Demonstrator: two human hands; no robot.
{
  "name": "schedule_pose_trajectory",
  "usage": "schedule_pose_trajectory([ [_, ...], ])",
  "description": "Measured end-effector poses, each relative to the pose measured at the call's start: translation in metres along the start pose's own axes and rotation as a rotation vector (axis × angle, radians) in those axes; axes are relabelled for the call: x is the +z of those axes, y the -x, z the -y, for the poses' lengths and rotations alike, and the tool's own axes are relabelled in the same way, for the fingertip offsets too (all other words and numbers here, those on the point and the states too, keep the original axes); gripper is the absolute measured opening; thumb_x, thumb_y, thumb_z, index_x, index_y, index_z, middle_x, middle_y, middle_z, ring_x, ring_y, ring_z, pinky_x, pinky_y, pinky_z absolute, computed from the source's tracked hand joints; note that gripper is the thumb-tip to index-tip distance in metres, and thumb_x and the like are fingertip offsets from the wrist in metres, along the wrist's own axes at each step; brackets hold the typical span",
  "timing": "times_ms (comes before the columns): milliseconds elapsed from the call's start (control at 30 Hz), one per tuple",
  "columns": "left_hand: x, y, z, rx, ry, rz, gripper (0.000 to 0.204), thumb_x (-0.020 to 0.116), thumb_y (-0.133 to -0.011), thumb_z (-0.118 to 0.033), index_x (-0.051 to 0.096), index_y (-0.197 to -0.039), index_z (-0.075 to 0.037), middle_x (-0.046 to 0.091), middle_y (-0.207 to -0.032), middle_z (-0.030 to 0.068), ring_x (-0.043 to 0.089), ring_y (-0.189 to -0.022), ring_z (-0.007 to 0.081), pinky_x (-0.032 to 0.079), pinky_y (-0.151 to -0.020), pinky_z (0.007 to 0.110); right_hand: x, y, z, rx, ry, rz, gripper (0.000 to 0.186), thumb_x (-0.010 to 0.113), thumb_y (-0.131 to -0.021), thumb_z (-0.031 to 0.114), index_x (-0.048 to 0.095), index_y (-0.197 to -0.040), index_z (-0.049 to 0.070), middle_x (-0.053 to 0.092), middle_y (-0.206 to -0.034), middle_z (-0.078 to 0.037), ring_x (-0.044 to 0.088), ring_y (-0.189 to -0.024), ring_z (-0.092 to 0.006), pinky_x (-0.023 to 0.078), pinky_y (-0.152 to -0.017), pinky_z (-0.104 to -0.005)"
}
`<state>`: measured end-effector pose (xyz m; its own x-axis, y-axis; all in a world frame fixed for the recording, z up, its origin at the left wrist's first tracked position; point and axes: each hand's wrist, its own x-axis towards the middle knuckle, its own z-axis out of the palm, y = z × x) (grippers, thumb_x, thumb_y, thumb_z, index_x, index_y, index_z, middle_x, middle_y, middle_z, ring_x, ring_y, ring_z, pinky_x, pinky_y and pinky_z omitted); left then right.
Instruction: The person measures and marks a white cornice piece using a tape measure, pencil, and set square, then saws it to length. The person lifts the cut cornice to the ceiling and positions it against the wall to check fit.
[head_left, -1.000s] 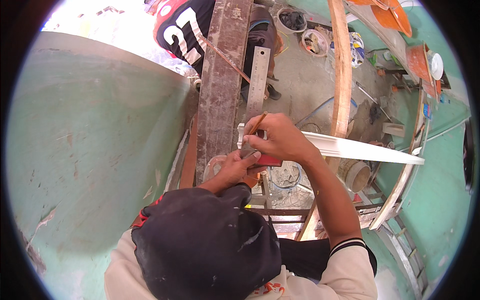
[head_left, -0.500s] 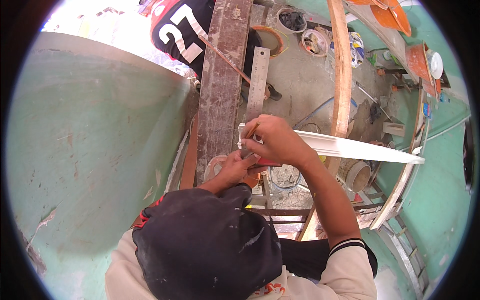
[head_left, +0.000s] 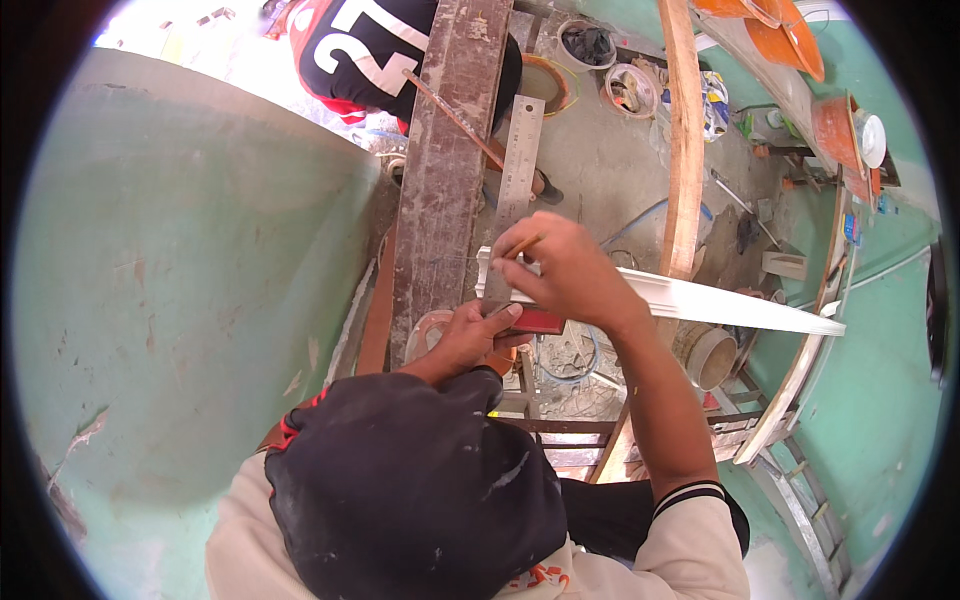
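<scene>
My left hand (head_left: 468,336) is closed on a try square, with the thumb on top near its red stock (head_left: 540,320). The square's steel blade (head_left: 520,155) points away from me and crosses the end of a long white moulding (head_left: 725,303). Just above that end, my right hand (head_left: 562,262) pinches a pencil (head_left: 526,245) between thumb and fingers. The pencil lies at a slant near the blade, and its tip is hard to make out. The moulding stretches off to the right, past an upright-looking timber.
A worn brown plank (head_left: 450,120) runs away from me, with a thin stick (head_left: 455,115) across it. A pale timber (head_left: 684,150) stands to its right. Another person (head_left: 370,60) bends at the far left. Buckets (head_left: 587,45) sit on the floor; a green wall (head_left: 180,270) closes the left.
My right hand has lifted slightly up and to the right, and the pencil lies flatter. More of the red stock shows. The other person has shifted a little.
</scene>
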<state>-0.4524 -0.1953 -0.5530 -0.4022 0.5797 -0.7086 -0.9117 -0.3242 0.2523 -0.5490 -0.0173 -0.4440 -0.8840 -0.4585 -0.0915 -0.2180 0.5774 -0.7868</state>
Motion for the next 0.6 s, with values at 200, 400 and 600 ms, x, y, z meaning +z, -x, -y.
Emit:
schedule_pose_trajectory([
  [200,0.008,0.005,-0.006,-0.004,-0.013,-0.038,0.031,0.061,-0.106,-0.017,0.057,-0.127,0.005,0.067,-0.121,0.0127,0.070,-0.110,0.0223,0.063,-0.095,0.036,-0.012,-0.021,-0.004,-0.028,0.061,0.086,0.011,0.072,-0.089,0.015,0.072,-0.092,0.004,0.071,-0.091,-0.011,0.066,-0.089,-0.0312,0.053,-0.082,-0.0420],
  [400,0.009,0.004,-0.006,0.001,-0.038,-0.050,0.037,0.062,-0.106,-0.017,0.055,-0.131,0.008,0.066,-0.123,0.0152,0.070,-0.111,0.0241,0.064,-0.094,0.036,-0.015,-0.045,0.000,-0.049,0.143,0.174,0.016,0.066,-0.086,0.017,0.067,-0.084,0.001,0.068,-0.082,-0.019,0.067,-0.087,-0.0398,0.053,-0.080,-0.0501],
  [600,0.004,0.003,-0.004,-0.006,-0.007,-0.006,0.037,0.061,-0.106,-0.018,0.055,-0.131,0.009,0.066,-0.124,0.0158,0.070,-0.111,0.0242,0.064,-0.094,0.035,-0.016,-0.054,0.001,-0.053,0.172,0.226,0.014,0.066,-0.084,0.014,0.067,-0.084,0.001,0.069,-0.083,-0.020,0.069,-0.086,-0.0408,0.054,-0.079,-0.0513],
])
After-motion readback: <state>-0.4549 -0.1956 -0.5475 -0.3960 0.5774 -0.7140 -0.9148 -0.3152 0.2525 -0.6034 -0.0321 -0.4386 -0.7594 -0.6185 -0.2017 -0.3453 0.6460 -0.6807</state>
